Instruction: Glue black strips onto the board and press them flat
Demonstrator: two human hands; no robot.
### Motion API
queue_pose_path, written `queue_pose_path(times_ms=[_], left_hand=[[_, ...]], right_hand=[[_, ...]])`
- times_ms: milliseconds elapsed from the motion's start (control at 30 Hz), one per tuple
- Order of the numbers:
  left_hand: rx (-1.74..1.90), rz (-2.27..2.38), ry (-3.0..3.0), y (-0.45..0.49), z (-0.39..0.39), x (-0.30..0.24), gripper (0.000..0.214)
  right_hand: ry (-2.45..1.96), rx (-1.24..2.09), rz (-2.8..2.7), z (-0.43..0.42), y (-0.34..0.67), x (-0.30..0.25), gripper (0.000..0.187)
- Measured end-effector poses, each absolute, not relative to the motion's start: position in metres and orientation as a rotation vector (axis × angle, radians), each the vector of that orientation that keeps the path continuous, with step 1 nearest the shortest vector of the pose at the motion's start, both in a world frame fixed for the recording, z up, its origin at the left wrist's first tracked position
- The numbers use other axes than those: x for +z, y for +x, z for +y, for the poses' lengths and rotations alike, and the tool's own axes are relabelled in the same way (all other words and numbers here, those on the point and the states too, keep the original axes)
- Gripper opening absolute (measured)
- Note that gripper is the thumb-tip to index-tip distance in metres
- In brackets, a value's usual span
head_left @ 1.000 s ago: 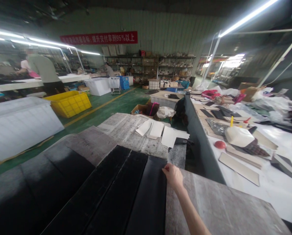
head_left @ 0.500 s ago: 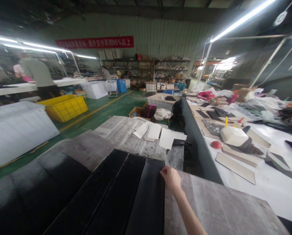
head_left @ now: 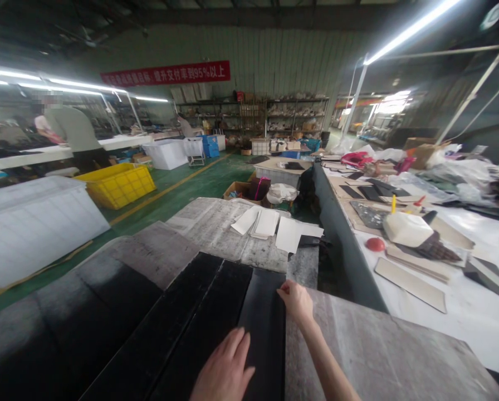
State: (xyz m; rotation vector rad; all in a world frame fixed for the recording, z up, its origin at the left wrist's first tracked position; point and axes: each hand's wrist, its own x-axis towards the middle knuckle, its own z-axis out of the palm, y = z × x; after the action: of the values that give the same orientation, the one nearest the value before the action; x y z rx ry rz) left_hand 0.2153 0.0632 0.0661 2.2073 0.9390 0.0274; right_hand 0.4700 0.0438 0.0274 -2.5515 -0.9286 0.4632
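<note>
Long black strips of sheet material lie side by side on the grey, worn table. At the far right corner of the rightmost black strip, my right hand pinches the edge between thumb and fingers. My left hand rests low in the view, fingers stretched out over the seam of that strip and the middle black strip. Whether its palm touches the surface is hidden. Another black strip lies farther left, beside a wide, shiny black area.
White cut pieces lie beyond the strips. The right-hand bench carries a white container, a red ball-like object and beige panels. White and yellow bins stand left; a person is behind them.
My left hand has come into view from below, over the strips. My right hand keeps its pinch at the strip's corner. The whole view has shifted slightly.
</note>
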Motion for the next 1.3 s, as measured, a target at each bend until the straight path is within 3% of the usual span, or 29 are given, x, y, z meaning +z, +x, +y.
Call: queue_pose_path(times_ms=[100, 233, 400, 500, 600, 733, 933, 1300], left_hand=[[0.182, 0.81, 2.761, 0.277, 0.091, 0.049, 0.055], [0.271, 0.737, 3.006, 0.32, 0.116, 0.021, 0.055], [0.272, 0.702, 3.045, 0.323, 0.127, -0.005, 0.058], [0.315, 0.678, 3.112, 0.32, 0.128, -0.013, 0.059], [0.379, 0.665, 3.151, 0.318, 0.129, -0.018, 0.059], [0.407, 0.649, 3.165, 0.317, 0.13, -0.02, 0.059], [0.423, 0.637, 3.152, 0.317, 0.131, -0.018, 0.059], [0.432, 0.63, 3.147, 0.316, 0.13, -0.015, 0.059]], right_hand=[[-2.544, 0.45, -0.929, 0.043, 0.47, 0.026, 0.008], [-2.534, 0.412, -0.934, 0.043, 0.471, 0.021, 0.007], [-2.502, 0.367, -0.915, 0.042, 0.469, 0.013, 0.005], [-2.47, 0.311, -0.889, 0.038, 0.461, 0.009, 0.02], [-2.421, 0.053, -1.006, 0.031, 0.451, 0.006, 0.028], [-2.398, -0.25, -1.197, 0.022, 0.447, 0.004, 0.023], [-2.275, -0.168, -1.517, 0.013, 0.449, -0.014, 0.039], [-2.383, -0.251, -1.392, 0.01, 0.443, -0.032, 0.052]])
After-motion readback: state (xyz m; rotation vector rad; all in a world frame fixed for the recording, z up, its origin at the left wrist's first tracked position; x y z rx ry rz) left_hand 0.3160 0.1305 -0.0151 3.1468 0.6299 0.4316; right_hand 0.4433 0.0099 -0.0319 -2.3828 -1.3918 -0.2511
